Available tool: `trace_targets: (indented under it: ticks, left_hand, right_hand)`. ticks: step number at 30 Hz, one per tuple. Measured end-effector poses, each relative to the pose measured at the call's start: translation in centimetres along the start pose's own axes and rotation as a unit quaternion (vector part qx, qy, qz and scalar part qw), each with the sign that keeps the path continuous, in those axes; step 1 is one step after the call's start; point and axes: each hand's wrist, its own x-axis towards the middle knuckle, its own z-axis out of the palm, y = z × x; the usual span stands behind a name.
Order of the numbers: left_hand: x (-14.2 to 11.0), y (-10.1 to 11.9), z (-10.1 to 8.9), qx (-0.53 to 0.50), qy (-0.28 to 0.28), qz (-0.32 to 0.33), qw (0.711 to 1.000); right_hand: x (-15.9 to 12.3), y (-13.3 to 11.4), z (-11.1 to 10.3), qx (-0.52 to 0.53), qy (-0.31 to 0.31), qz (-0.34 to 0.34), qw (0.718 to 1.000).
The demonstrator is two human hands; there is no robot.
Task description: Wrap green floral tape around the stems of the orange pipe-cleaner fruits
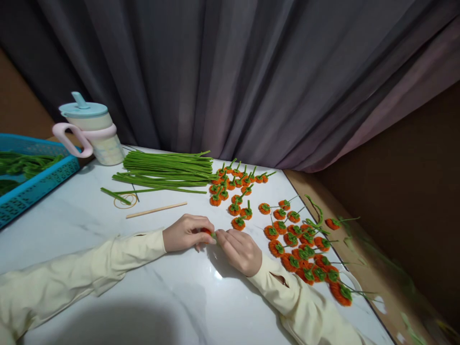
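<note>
Both hands meet at the middle of a white marble table point(108, 249). My left hand point(187, 233) is closed in a pinch on a small orange pumpkin-shaped piece point(207, 231) with a green top. My right hand point(240, 250) is closed too, its fingertips pinching the green end of that same piece. Cream sleeves cover both arms. Several finished orange pieces with green tops lie just right of my hands point(302, 249), and another group point(233, 187) lies farther back.
A bundle of green pipe-cleaner stems point(165, 170) lies at the back. A wooden stick point(156, 210) and a rubber band point(125, 201) lie in front of it. A lidded cup point(91, 127) and a blue basket point(32, 179) stand at left. Dark curtains hang behind.
</note>
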Motion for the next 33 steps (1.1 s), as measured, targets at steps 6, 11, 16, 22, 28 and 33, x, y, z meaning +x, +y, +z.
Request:
trace_targets:
  ticks: [6,11,16,22,28,33]
  left_hand:
    - [0.2,0.0,0.2,-0.117,0.007,-0.110,0.987]
    - [0.3,-0.2,0.2,-0.164,0.002,-0.137,0.977]
    - [0.2,-0.4,0.2,-0.188,0.003,-0.154,0.970]
    - [0.6,-0.1,-0.2,-0.226,-0.052,-0.179,0.956]
    - [1.0,-0.2,-0.9,-0.199,-0.066,-0.199,0.957]
    - [1.3,1.7,-3.1,-0.029,-0.080,-0.074,0.994]
  right_hand:
    - [0.0,0.0,-0.3,-0.029,0.007,-0.015,0.999]
    - [0.1,-0.1,-0.3,-0.047,0.009,-0.012,0.999]
    - [0.2,0.1,-0.3,-0.031,0.007,-0.033,0.999]
    - [-0.3,0.2,0.0,-0.039,0.005,-0.034,0.999]
    - [-0.1,-0.2,0.1,0.111,-0.026,0.114,0.987]
    - [1.1,-0.2,-0.4,0.468,-0.088,0.474,0.741]
